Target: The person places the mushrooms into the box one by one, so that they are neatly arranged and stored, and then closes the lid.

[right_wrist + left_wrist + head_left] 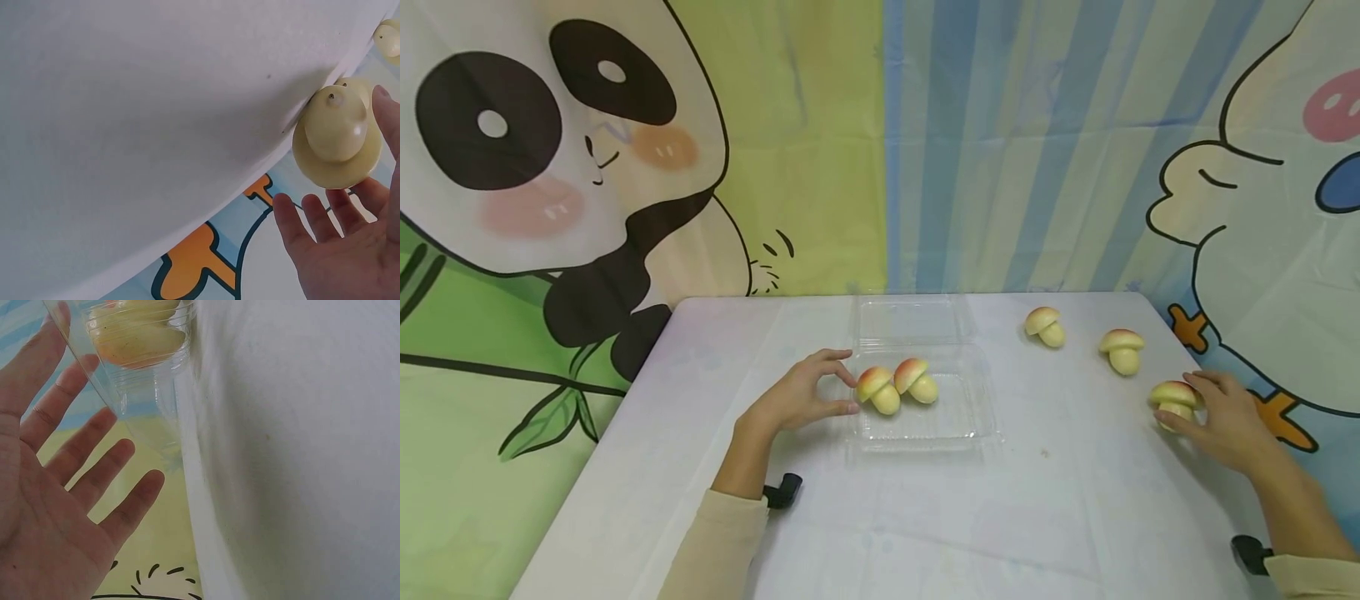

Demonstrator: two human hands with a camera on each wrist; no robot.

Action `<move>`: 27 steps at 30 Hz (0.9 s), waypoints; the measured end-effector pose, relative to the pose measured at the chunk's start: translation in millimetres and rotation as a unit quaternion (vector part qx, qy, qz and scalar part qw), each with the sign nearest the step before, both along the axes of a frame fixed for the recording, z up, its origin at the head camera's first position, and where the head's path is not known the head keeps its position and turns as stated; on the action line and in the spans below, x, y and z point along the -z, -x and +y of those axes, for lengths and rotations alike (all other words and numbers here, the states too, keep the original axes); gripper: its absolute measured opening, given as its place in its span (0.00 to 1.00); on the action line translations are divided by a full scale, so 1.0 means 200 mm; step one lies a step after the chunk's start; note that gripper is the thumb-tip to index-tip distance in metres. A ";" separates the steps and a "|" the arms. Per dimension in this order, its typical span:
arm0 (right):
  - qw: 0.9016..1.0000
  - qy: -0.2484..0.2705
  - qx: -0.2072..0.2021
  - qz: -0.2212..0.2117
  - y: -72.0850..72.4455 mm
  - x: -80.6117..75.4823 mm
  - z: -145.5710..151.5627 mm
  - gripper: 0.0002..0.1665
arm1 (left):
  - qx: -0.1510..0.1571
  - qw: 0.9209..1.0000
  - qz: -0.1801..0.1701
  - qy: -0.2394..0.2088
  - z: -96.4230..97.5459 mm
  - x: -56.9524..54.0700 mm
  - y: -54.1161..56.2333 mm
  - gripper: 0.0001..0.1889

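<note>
Two toy mushrooms (917,382) with reddish caps and pale yellow stems lie side by side in a clear plastic box (958,421), its lid folded back. My left hand (808,390) is at the box's left edge, fingers spread and fairly straight; thumb and index tips reach the wall by the nearer mushroom (878,390). In the left wrist view, the palm (56,506) shows with nothing in it. On the right, my right hand (1228,421) has thumb and fingers around another toy mushroom (337,131), still low at the tabletop. Its ring and little fingers stay loosely extended.
Two more toy mushrooms, one farther back (1047,327) and one closer to the right hand (1122,351), stand on the white-covered table (1060,517). A cartoon-printed cloth (820,150) hangs behind the table's back edge. Dark wrist mounts (783,492) sit on both arms.
</note>
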State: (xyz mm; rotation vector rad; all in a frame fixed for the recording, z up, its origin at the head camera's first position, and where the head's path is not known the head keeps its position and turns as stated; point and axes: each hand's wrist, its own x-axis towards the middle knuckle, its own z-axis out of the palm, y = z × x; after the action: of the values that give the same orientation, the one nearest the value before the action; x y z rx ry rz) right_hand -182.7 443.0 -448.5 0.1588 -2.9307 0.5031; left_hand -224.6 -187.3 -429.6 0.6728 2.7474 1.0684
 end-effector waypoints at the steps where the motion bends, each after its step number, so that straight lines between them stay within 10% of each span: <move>1: 1.000 -0.002 0.001 -0.001 0.00 0.00 0.00 0.51 | 0.000 1.000 0.000 0.000 0.00 0.00 0.00 0.18; 27: 0.996 0.023 -0.027 -0.076 0.01 -0.01 -0.02 0.47 | 0.004 1.000 0.004 0.001 0.00 0.01 0.01 0.17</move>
State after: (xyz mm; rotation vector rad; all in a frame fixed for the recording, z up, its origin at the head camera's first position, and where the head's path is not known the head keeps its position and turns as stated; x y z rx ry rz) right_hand -183.8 438.7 -446.6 0.2040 -3.0664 0.6158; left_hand -225.7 -187.4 -430.7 0.6873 2.7500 1.0632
